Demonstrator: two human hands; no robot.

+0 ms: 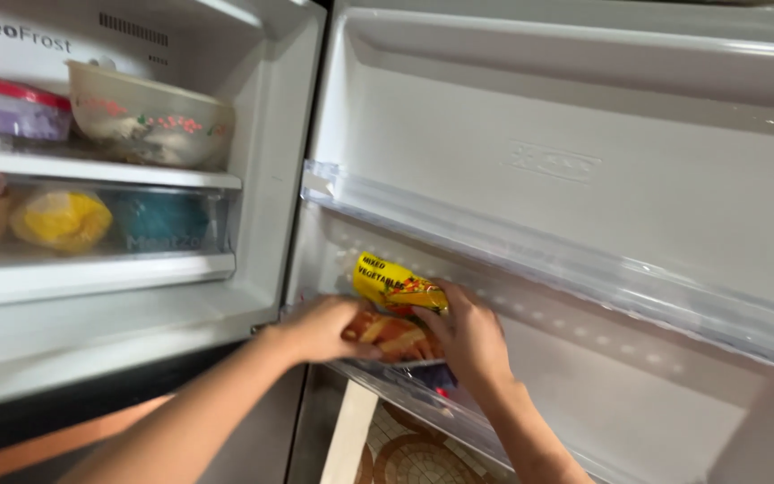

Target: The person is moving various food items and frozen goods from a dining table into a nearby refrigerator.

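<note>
Both hands, left hand (320,327) and right hand (469,339), clamp a yellow frozen-vegetable packet (396,285) inside the freezer door's lower shelf (530,264)

we see: glossy plastic yellow packet (398,285) | clear smooth plastic door shelf rail (584,269) | matt white plastic door liner (584,134) | glazed-looking bowl (150,116)

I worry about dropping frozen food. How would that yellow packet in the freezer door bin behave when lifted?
The yellow packet looks like a glossy plastic pouch, so probably slippery, more so if frosted. Its creased, bulging shape suggests loose contents that may shift and sag. Both the left hand and right hand are on the packets, which should steady it.
</note>
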